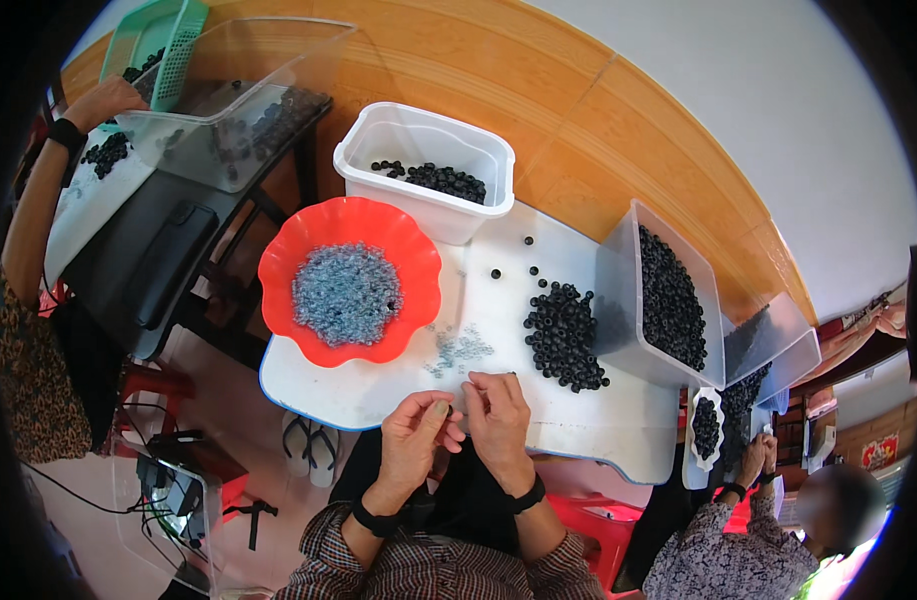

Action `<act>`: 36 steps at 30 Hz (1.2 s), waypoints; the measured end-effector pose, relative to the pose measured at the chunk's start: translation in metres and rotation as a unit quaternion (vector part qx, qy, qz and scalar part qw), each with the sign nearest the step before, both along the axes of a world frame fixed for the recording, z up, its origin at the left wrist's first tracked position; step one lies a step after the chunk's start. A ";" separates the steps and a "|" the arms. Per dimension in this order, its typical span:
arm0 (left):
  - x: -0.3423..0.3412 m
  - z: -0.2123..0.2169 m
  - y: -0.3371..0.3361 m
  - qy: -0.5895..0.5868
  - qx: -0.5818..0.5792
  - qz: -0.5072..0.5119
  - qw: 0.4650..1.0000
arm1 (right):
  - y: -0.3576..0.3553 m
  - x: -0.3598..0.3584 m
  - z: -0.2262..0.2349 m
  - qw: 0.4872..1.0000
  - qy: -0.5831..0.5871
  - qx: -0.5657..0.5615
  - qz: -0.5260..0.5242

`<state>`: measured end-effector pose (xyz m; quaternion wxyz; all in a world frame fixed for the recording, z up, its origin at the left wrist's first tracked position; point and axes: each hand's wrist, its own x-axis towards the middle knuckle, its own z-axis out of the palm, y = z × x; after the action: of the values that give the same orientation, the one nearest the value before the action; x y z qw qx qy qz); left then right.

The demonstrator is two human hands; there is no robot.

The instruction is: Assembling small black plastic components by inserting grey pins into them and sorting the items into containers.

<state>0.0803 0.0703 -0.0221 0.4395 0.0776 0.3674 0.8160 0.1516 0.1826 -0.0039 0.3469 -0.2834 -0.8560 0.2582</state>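
Note:
My left hand (416,432) is over the near edge of the white table, thumb and fingers pinched on a small black round part (449,410). Close beside it, my right hand (499,418) has its fingers curled together; whatever they hold is too small or hidden to name. Just beyond my fingers lies a scatter of small clear ring-like pieces (460,347). More of these clear pieces (346,295) fill a red wavy-rimmed bowl (415,260) on the left. Right of the scatter, a pile of black round parts (560,335) rests on the table.
A white tub (428,211) with black parts stands at the back. At the right is a clear bin (618,297) full of them. Co-workers' hands (108,103) (756,460) show at far left and far right. Sandals (310,445) and red stools (600,530) are below.

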 end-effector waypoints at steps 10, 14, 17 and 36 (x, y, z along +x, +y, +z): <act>-0.005 0.000 -0.004 -0.050 0.045 -0.005 0.998 | -0.006 -0.017 -0.010 0.994 -0.045 0.062 -0.076; -0.005 0.001 -0.003 -0.058 0.058 -0.012 0.997 | -0.004 -0.016 -0.014 0.994 -0.041 0.051 -0.088; -0.005 0.003 -0.005 -0.085 0.068 -0.020 0.994 | -0.006 -0.013 -0.009 0.996 -0.025 0.044 -0.079; 0.008 -0.001 0.004 -0.129 0.091 -0.061 0.986 | -0.024 0.045 0.030 0.990 0.010 -0.131 0.042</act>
<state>0.0881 0.0741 -0.0232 0.5232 0.0335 0.2268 0.8208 0.1969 0.1589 0.0260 0.3042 -0.2871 -0.8226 0.3851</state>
